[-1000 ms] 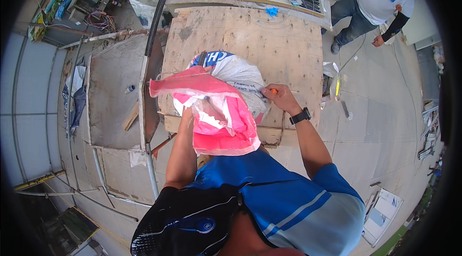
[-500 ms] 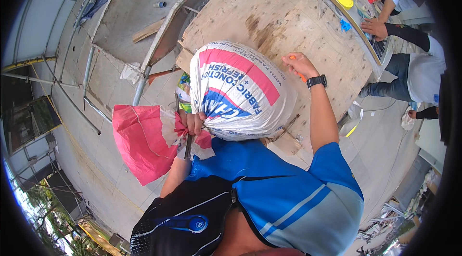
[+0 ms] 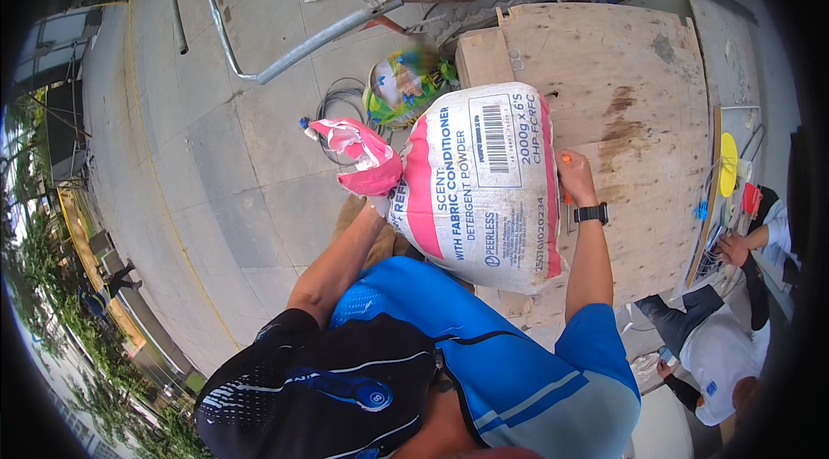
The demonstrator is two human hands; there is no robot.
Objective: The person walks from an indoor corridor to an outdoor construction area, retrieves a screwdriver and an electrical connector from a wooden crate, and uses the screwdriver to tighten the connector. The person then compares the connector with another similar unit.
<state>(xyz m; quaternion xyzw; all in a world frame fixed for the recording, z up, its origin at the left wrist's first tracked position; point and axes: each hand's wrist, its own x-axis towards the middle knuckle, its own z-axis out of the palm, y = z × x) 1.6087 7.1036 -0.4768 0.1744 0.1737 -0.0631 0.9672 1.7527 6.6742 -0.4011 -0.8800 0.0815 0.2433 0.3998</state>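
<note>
A bulky white woven sack (image 3: 466, 187) with pink bands lies at the left edge of a stained plywood board (image 3: 630, 226), partly over my legs. Its torn pink top (image 3: 367, 165) sticks out leftward. My left hand (image 3: 375, 205) grips the gathered neck below that pink part, fingers largely hidden by it. Beside the sack's right end, my right hand (image 3: 577, 174) is closed on an orange-handled tool (image 3: 566, 161), whose working end is out of sight.
Beyond the sack sit a green-yellow bag (image 3: 393, 92) and coiled cable (image 3: 332, 96). Bent metal tubing (image 3: 285, 66) crosses the paved floor (image 3: 216, 139). A co-worker (image 3: 725, 360) and another person's hand (image 3: 734, 247) are at the right, near yellow discs (image 3: 728, 161).
My view has swung leftward. The sack has turned, showing a different printed face, and its pink top has risen from low left to beside the green bag. My hands still grip.
</note>
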